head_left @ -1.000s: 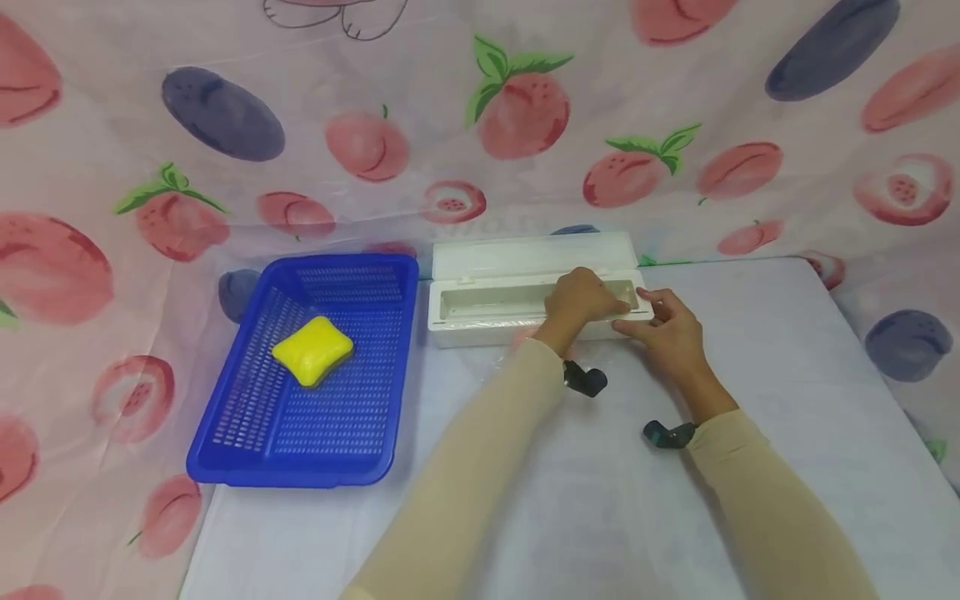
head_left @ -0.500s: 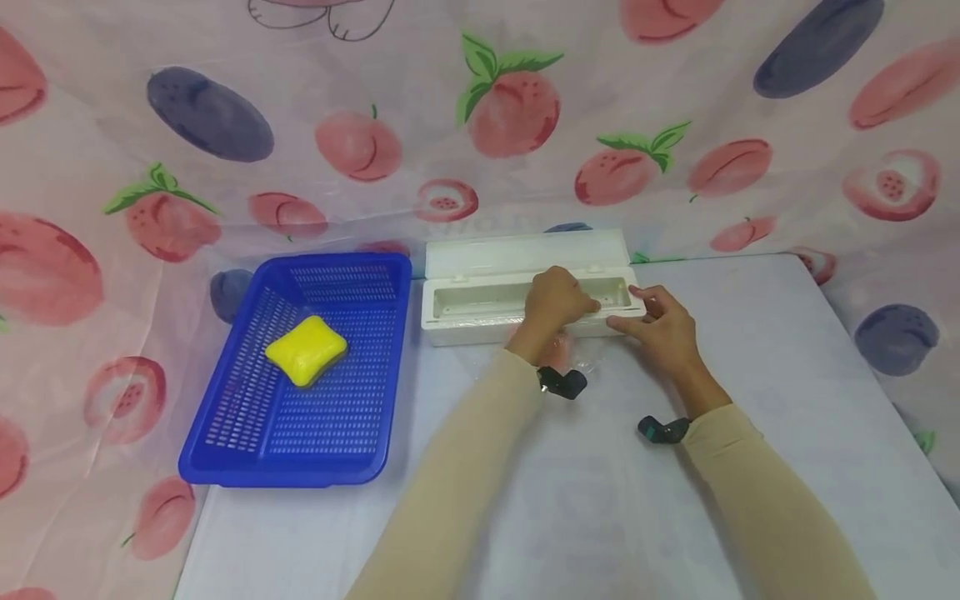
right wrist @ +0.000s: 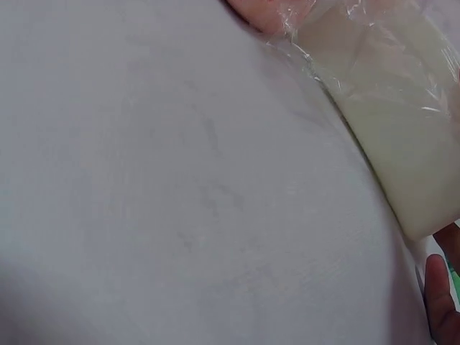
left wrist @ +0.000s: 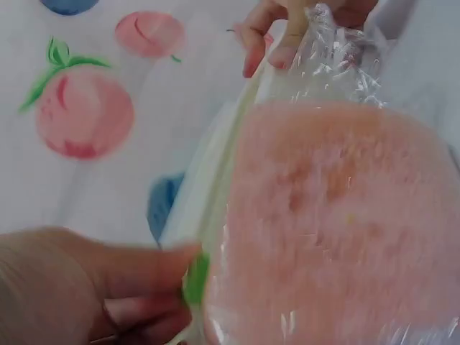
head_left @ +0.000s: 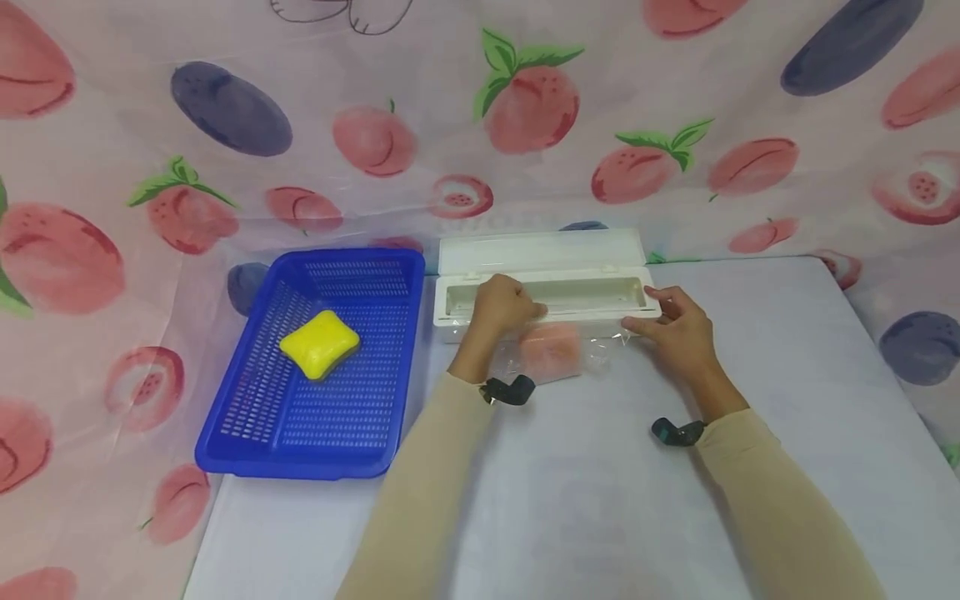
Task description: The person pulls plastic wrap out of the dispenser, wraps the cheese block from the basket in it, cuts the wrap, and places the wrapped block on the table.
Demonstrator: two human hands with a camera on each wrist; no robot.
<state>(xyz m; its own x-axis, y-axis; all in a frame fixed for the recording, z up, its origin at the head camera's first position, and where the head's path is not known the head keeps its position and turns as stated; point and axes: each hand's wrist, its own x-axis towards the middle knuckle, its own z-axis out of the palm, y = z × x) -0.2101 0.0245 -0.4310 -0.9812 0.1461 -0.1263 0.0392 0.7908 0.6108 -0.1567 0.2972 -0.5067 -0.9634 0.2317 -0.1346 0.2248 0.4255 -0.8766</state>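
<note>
Left hand (head_left: 501, 305) pinched on green piece (left wrist: 196, 279), right hand (head_left: 682, 330) curled round white box (head_left: 592, 316), long axis left to right

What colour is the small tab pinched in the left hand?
The small tab is green, clearest in the left wrist view.

I've got smooth white plastic on the box (head_left: 450, 332), a soft sheen along its wall, and a milky, see-through plastic lid (head_left: 540, 252). Look at that clear film (left wrist: 338, 72): thin, crinkled, glossy, throwing sharp highlights, with the pink block (left wrist: 345, 215) mottled beneath it! The green piece (left wrist: 195, 280) is too blurred for me to call. Slight shine on the smooth yellow block (head_left: 321, 344), glossy perforated plastic for the basket (head_left: 300, 469), matt cloth on the table (head_left: 585, 483), matt fabric sleeves (head_left: 420, 500).
</note>
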